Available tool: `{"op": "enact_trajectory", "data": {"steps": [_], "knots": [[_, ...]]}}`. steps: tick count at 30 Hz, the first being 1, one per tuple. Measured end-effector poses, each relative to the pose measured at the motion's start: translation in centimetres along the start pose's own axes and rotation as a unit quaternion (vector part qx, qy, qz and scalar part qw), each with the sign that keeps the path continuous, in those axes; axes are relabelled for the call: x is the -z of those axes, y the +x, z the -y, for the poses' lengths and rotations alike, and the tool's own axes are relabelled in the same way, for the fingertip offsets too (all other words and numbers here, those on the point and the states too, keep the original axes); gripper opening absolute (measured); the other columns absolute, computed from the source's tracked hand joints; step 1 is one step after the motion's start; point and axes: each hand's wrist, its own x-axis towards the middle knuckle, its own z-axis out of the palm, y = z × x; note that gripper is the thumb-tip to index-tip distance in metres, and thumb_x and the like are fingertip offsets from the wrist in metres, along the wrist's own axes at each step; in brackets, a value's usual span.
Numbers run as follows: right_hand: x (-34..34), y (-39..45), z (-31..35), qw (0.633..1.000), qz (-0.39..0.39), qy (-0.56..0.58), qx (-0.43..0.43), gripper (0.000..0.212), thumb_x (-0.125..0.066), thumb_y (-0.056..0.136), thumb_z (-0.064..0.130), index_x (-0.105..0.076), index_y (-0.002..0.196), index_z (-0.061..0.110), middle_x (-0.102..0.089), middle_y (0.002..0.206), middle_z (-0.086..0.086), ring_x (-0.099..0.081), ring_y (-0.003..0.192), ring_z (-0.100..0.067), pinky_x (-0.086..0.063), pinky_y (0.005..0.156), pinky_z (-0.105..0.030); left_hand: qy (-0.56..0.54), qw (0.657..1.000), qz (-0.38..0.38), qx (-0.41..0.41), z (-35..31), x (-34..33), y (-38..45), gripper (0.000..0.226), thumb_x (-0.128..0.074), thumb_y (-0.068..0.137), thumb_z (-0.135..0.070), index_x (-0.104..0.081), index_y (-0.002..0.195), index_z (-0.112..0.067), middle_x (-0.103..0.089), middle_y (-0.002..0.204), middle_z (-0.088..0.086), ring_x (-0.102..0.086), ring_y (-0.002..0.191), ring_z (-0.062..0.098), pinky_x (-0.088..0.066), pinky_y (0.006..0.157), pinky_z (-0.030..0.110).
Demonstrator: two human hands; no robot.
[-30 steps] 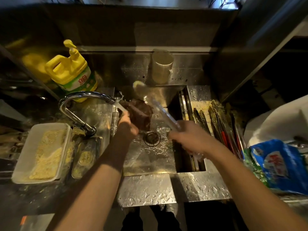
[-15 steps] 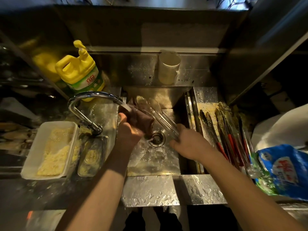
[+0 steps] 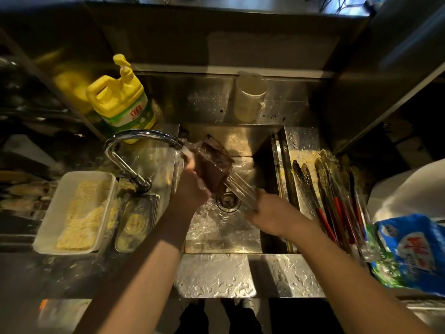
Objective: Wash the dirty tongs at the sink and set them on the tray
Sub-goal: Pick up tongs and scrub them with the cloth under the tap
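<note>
**Tongs scrubbed under the tap**

Over the sink, the right hand grips the metal tongs by their handle end. The left hand clamps a dark cloth (wet, under the faucet) around their tips.

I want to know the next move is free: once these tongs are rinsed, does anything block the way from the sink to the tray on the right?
Nothing visible does. The right hand holds the tongs over the sink; the tray lies just right, past the sink's rim. It already holds other tongs.
</note>
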Motion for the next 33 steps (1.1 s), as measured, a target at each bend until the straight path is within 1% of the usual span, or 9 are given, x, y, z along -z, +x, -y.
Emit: {"op": "enact_trajectory", "data": {"steps": [4, 10, 15, 19, 22, 24, 26, 29, 33], "knots": [[-1.6, 1.0, 2.2, 0.999, 0.011, 0.038, -0.019, 0.041, -0.063, 0.088, 0.032, -0.054, 0.12, 0.009, -0.062, 0.09, 0.001, -0.058, 0.074, -0.012, -0.047, 0.064, -0.027, -0.023, 0.993, -0.062, 0.095, -0.8, -2.9, 0.5, 0.068, -0.05, 0.088, -0.067, -0.063, 0.127, -0.012, -0.067, 0.127, 0.016, -0.066, 0.112, 0.032, -0.053, 0.095, 0.051], [-2.3, 1.5, 2.7, 0.992, 0.032, 0.111, -0.046, 0.022, -0.06, 0.086, 0.023, -0.063, 0.106, 0.015, -0.067, 0.088, -0.007, -0.066, 0.077, -0.02, -0.058, 0.071, -0.035, 0.069, 0.985, -0.137, 0.077, -0.8, -4.3, 0.2, 0.068, -0.056, 0.09, -0.06, -0.049, 0.139, -0.013, -0.067, 0.119, 0.016, -0.07, 0.091, 0.034, -0.06, 0.067, 0.045], [-2.0, 1.8, 3.1, 0.987, 0.065, 0.134, -0.063, 0.018, -0.059, 0.085, 0.022, -0.063, 0.095, 0.008, -0.066, 0.08, -0.01, -0.064, 0.064, -0.021, -0.056, 0.06, -0.035, 0.084, 0.982, -0.142, 0.086, -1.9, -4.4, 1.4, 0.068, -0.044, 0.094, -0.062, -0.049, 0.141, -0.012, -0.058, 0.138, 0.014, -0.058, 0.123, 0.034, -0.05, 0.097, 0.046], [-1.9, 1.8, 3.3, 0.986, 0.053, 0.145, -0.065, 0.02, -0.059, 0.084, 0.02, -0.064, 0.102, 0.011, -0.066, 0.085, -0.01, -0.064, 0.068, -0.022, -0.058, 0.066, -0.04, 0.064, 0.985, -0.14, 0.076, -1.5, -5.3, 1.2, 0.067, -0.047, 0.092, -0.065, -0.057, 0.131, -0.012, -0.07, 0.113, 0.015, -0.069, 0.089, 0.029, -0.055, 0.081, 0.043], [-1.9, 1.5, 3.4, 0.986, 0.065, 0.142, -0.066, 0.018, -0.059, 0.083, 0.022, -0.063, 0.094, 0.009, -0.063, 0.075, -0.008, -0.061, 0.059, -0.021, -0.057, 0.059, -0.039, 0.075, 0.981, -0.145, 0.103, -2.6, -4.6, 1.4, 0.065, -0.041, 0.093, -0.067, -0.062, 0.122, -0.013, -0.073, 0.082, 0.012, -0.07, 0.067, 0.027, -0.055, 0.049, 0.036], [-1.5, 1.9, 3.6, 0.987, 0.043, 0.139, -0.074, 0.015, -0.058, 0.085, 0.02, -0.063, 0.098, 0.012, -0.063, 0.08, -0.005, -0.062, 0.067, -0.019, -0.055, 0.063, -0.034, 0.111, 0.98, -0.133, 0.094, -2.1, -5.2, 1.0, 0.069, -0.039, 0.093, -0.067, -0.056, 0.132, -0.012, -0.07, 0.11, 0.013, -0.069, 0.092, 0.03, -0.054, 0.05, 0.033], [-1.5, 2.0, 3.8, 0.987, 0.027, 0.142, -0.072, 0.017, -0.059, 0.085, 0.019, -0.063, 0.1, 0.013, -0.063, 0.084, -0.005, -0.063, 0.075, -0.02, -0.056, 0.069, -0.035, 0.144, 0.975, -0.139, 0.1, -2.1, -5.8, 0.5, 0.068, -0.042, 0.092, -0.066, -0.055, 0.127, -0.01, -0.068, 0.104, 0.014, -0.069, 0.087, 0.033, -0.056, 0.047, 0.034], [-1.6, 1.7, 3.9, 0.986, 0.052, 0.142, -0.065, 0.015, -0.059, 0.085, 0.021, -0.063, 0.096, 0.011, -0.062, 0.08, -0.006, -0.062, 0.07, -0.02, -0.053, 0.061, -0.033, 0.14, 0.97, -0.183, 0.073, -3.7, -5.3, 1.8, 0.07, -0.043, 0.094, -0.063, -0.052, 0.134, -0.006, -0.063, 0.095, 0.009, -0.067, 0.102, 0.033, -0.056, 0.072, 0.044], [-1.0, 2.0, 4.2, 0.988, 0.038, 0.135, -0.071, 0.022, -0.057, 0.086, 0.023, -0.062, 0.105, 0.013, -0.064, 0.09, -0.007, -0.064, 0.082, -0.023, -0.057, 0.075, -0.037, 0.124, 0.976, -0.161, 0.074, -2.8, -5.9, 1.2, 0.062, -0.043, 0.095, -0.061, -0.052, 0.131, -0.012, -0.067, 0.116, 0.013, -0.067, 0.1, 0.033, -0.053, 0.074, 0.04]]}}
